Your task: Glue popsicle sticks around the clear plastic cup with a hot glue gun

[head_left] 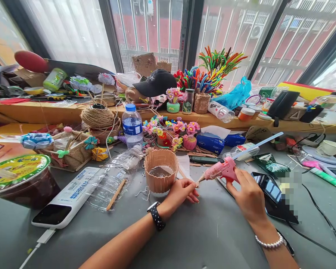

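Observation:
My right hand (246,194) is wrapped round a pink hot glue gun (220,170), with a long pale-blue glue stick (259,145) poking out of its back. The gun's nozzle points left and down, at the fingertips of my left hand (182,190). Those fingers are pinched on a thin wooden craft stick (182,173), mostly hidden by the hand. Just left of it stands a round cup (161,175) ringed with upright craft sticks, open at the top. White glue strands (144,192) lie beside the cup.
A cut clear plastic bottle (114,175) lies at left with a loose craft stick (117,194) on it. Left of that are a white power bank (70,196) and a lidded drink cup (25,179). A black phone (274,194) and cables lie at right; crafts line the back.

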